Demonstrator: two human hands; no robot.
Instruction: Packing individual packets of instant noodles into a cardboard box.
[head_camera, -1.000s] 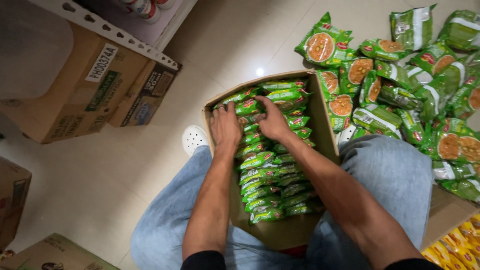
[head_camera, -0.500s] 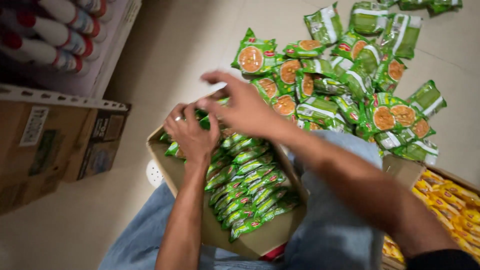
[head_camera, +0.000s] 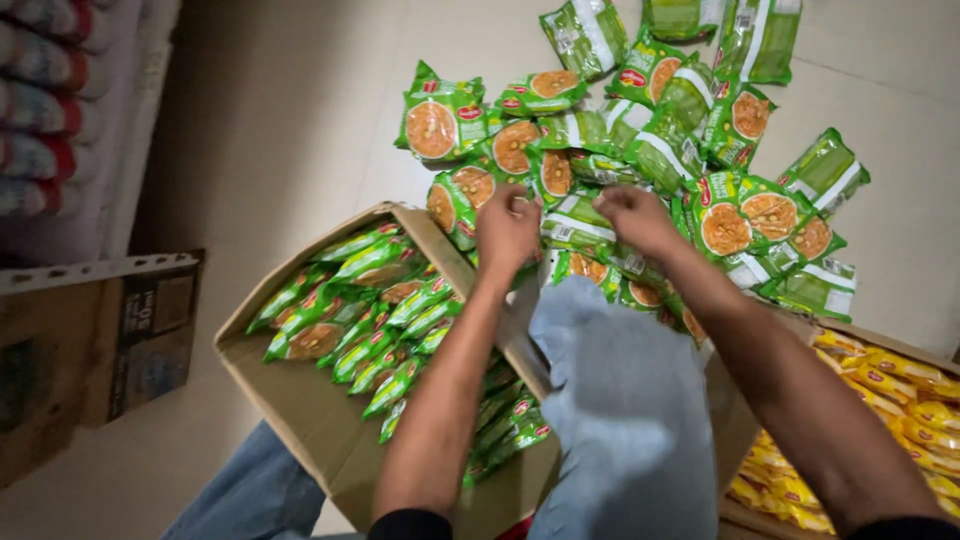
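Gripping green packets (head_camera: 585, 215) from floor pile, both hands; cardboard box (head_camera: 300, 400) holds upright packets.

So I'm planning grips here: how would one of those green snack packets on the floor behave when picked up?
The green packets look puffy and crinkled, so probably light and yielding. Their glossy film may slip in the left hand or right hand. Flat, so unlikely to roll.

Light is dim and warm, brightest on the pale floor (head_camera: 880, 70) at top right and on the glossy green packets (head_camera: 640, 150), which carry small glints. The left side sinks into shadow, with the shelf (head_camera: 60, 130) soft and blurred. Both hands (head_camera: 505, 230) show slight motion blur. Edges bend outward slightly.
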